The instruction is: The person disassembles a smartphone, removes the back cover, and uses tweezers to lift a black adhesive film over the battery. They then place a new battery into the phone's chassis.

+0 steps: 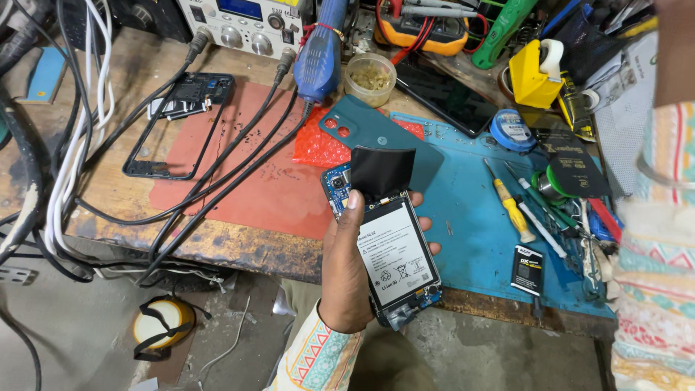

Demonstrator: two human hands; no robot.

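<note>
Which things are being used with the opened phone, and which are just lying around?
In use: left hand, opened phone, black flap, green back cover.
Lying about: phone frame, yellow screwdriver, tape holder, little jar, cables.

An opened phone (391, 246) in the left hand (347, 268) shows a smooth white paper-labelled battery, bare circuit board and a matt black flap. Behind the hand lie a matt teal plastic back cover (376, 134) and a blue rubbery mat (470, 217). To its left, the worn wooden bench (217, 242) looks rough and scratched.
</note>
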